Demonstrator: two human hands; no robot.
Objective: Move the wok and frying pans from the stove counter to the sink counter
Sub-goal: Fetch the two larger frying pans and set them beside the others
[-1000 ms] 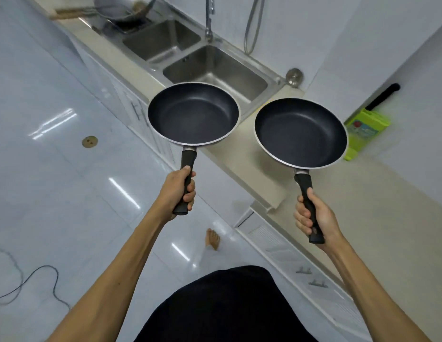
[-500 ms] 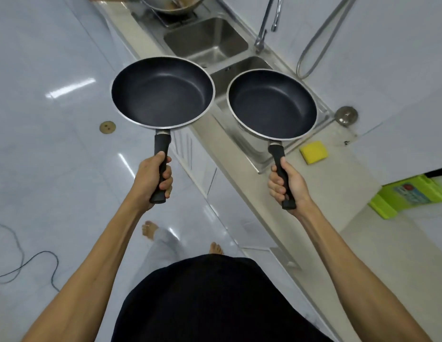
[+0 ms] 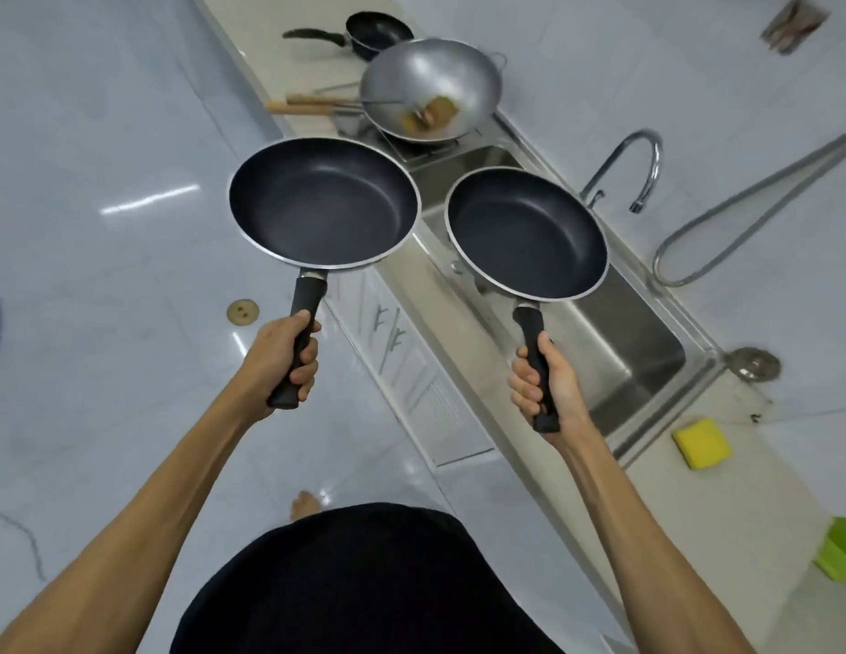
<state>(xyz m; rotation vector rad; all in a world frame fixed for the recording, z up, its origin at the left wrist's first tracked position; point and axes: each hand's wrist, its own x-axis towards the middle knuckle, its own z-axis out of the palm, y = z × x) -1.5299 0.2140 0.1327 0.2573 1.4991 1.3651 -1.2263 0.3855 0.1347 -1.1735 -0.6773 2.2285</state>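
A: What step is this?

B: A carry, I'd say. The left hand (image 3: 282,358) has its fingers (image 3: 304,370) wrapped tight round the black handle of the left frying pan (image 3: 323,203), held out over the floor. The right hand (image 3: 546,387) is likewise closed round the handle of the right frying pan (image 3: 525,233), which hangs over the steel sink (image 3: 647,351).

A: Both level?

B: Near enough, and both empty, rims close together but apart.

A: And what else is there?

B: A yellow sponge (image 3: 702,442) lies on the near worktop (image 3: 723,502) right of the sink. Beyond the sink, the wok (image 3: 430,87) sits on the far worktop with wooden-handled utensils in it, and a small dark pan (image 3: 376,33) lies further off.

A: Next move?

B: Probably choosing a bare patch of worktop by the sink, lowering each pan flat, then loosening the fingers.
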